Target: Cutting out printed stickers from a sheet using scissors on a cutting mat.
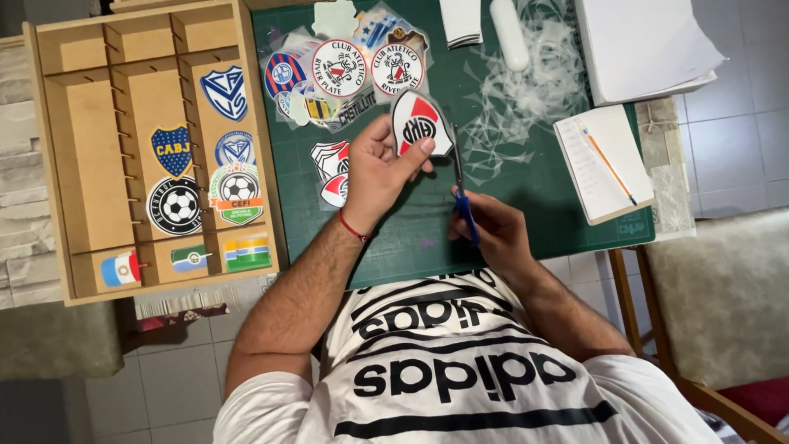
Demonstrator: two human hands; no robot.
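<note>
Shield sticker, red, white and black, is pinched in the left hand above the green mat. Blue-handled scissors are gripped by closed right hand fingers.

I see the shield sticker in white, red and black, its emblem black-lined; the scissors have blue handles; the cutting mat is dark green with a faint grid; the wooden tray is pale tan; the wrist band is red; my shirt is white with black stripes.
</note>
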